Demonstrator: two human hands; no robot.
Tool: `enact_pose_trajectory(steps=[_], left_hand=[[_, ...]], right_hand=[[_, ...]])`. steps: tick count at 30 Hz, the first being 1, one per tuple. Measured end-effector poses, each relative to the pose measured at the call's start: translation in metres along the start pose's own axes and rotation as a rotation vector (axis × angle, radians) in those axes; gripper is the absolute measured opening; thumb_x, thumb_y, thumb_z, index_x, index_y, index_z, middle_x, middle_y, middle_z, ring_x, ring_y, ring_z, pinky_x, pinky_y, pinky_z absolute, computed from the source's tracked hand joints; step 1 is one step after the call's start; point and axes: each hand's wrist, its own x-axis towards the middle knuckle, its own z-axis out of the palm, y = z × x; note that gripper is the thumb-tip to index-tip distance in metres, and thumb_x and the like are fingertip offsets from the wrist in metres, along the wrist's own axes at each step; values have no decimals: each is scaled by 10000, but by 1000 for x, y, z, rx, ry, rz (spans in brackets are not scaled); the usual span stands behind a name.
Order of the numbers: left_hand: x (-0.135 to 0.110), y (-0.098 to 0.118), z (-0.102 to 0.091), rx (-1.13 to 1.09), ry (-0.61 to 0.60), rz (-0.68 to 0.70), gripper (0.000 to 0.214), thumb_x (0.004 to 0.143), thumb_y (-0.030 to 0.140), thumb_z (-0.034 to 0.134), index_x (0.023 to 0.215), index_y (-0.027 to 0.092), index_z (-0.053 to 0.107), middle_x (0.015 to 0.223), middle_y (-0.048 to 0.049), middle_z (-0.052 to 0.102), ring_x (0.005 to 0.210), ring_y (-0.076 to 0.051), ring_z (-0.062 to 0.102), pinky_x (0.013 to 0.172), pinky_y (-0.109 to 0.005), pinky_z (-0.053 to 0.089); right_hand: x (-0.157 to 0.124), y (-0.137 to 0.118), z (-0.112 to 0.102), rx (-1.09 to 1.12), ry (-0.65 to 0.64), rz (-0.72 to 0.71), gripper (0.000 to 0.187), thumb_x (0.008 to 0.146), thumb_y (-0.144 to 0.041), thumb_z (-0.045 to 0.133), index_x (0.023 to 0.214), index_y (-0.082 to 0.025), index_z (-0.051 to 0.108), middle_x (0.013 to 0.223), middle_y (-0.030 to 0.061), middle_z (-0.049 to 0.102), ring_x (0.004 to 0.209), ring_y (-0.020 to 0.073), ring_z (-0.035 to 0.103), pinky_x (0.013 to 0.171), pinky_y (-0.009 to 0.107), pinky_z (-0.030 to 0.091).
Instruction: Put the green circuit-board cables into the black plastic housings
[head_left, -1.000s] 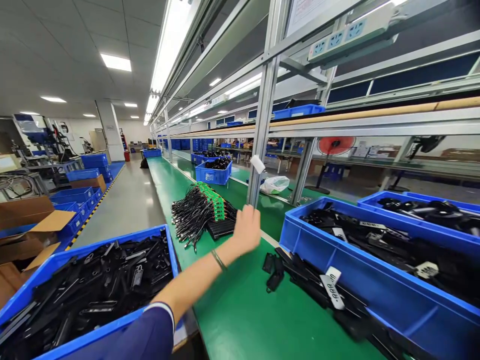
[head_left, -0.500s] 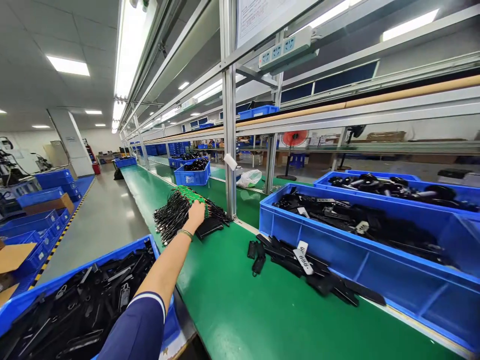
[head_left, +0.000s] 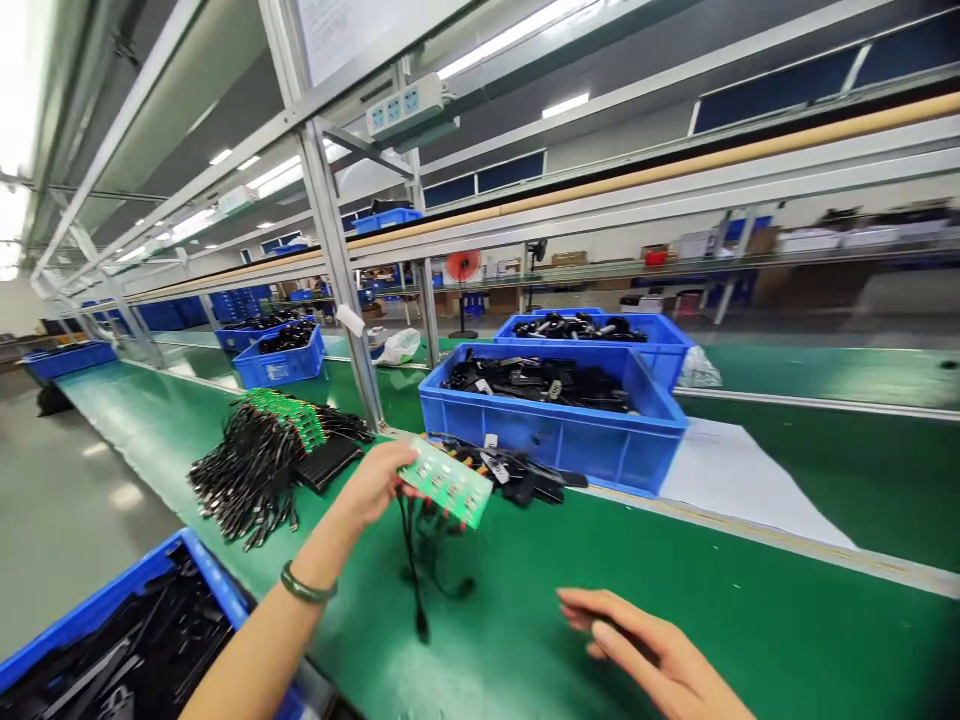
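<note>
My left hand (head_left: pixel 379 482), with a green bangle on the wrist, grips one end of a green circuit board panel (head_left: pixel 448 484). Black cables (head_left: pixel 417 585) with plugs dangle from the panel over the green bench top (head_left: pixel 525 620). Lower right, my right hand (head_left: pixel 637 640) is over the bench with fingers stretched forward and thumb apart, holding nothing that I can see. Behind my left hand lies a pile of similar green boards (head_left: pixel 289 415) with a thick fan of black cables (head_left: pixel 244 480). Flat black parts (head_left: pixel 330 462) lie beside that pile.
A blue bin (head_left: pixel 547 435) of black parts stands behind the bench, with loose black parts (head_left: pixel 525 475) along its front. Another blue bin (head_left: pixel 217 580) of black pieces is at lower left. A metal post (head_left: pixel 337 270) rises at the bench's back edge. White paper (head_left: pixel 742 480) lies right.
My left hand has lifted a circuit board panel with cables off the pile and carried it right. My right hand has come into view. The camera has turned right.
</note>
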Motion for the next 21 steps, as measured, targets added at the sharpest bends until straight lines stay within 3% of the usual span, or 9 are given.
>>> enact_pose_trajectory(steps=[2, 5, 7, 9, 12, 16, 19, 21], left_hand=[[-6, -23, 45, -137, -198, -103, 353, 668, 449, 719, 769, 138, 584, 650, -15, 605, 526, -132, 610, 479, -218, 474], [-8, -55, 105, -290, -476, -258, 448, 569, 413, 813, 836, 99, 637, 733, -79, 652, 594, -164, 650, 567, -266, 536], [-6, -74, 135, -375, -609, -342, 546, 499, 361, 862, 928, 86, 665, 823, -110, 674, 675, -188, 670, 639, -306, 562], [-1, -89, 155, -435, -664, -405, 599, 481, 376, 884, 970, 97, 678, 868, -110, 679, 714, -190, 667, 667, -327, 568], [3, -108, 166, -457, -630, -434, 591, 507, 465, 890, 938, 109, 699, 836, -91, 683, 692, -163, 643, 631, -298, 549], [-1, -124, 166, -453, -557, -395, 632, 494, 487, 906, 977, 126, 717, 817, -65, 697, 684, -158, 629, 656, -309, 533], [-10, -132, 171, -452, -469, -358, 647, 449, 537, 905, 905, 112, 734, 778, -48, 695, 681, -175, 623, 709, -348, 524], [-15, -136, 176, -446, -403, -293, 622, 448, 565, 896, 853, 121, 737, 788, -35, 694, 740, -199, 632, 776, -368, 518]], right_hand=[[11, -2, 5, 243, 25, 78, 568, 834, -677, 554, 1197, -267, 707, 1214, 114, 692, 1083, 302, 656, 834, 396, 575], [20, 3, 4, 479, 119, 184, 639, 805, -721, 550, 1149, -214, 731, 1149, 119, 721, 1052, 308, 665, 875, 415, 550], [20, 8, -2, 517, 197, 254, 598, 770, -695, 621, 1060, -192, 763, 1036, 107, 756, 965, 302, 691, 858, 391, 546], [19, 13, -9, 512, 252, 290, 563, 736, -663, 683, 1018, -184, 773, 956, 95, 769, 884, 288, 705, 804, 365, 552], [19, 19, -13, 529, 259, 327, 529, 738, -632, 703, 1017, -187, 772, 915, 86, 772, 855, 274, 710, 804, 359, 549], [18, 34, -8, 504, 254, 377, 549, 716, -641, 706, 1008, -181, 772, 915, 98, 771, 903, 316, 703, 858, 424, 546], [12, 50, -4, 231, 390, 401, 554, 713, -705, 658, 942, -215, 773, 894, 96, 762, 936, 335, 688, 831, 414, 566], [17, 59, -1, 27, 420, 399, 446, 793, -671, 611, 989, -291, 736, 975, 75, 738, 974, 286, 672, 783, 362, 576]])
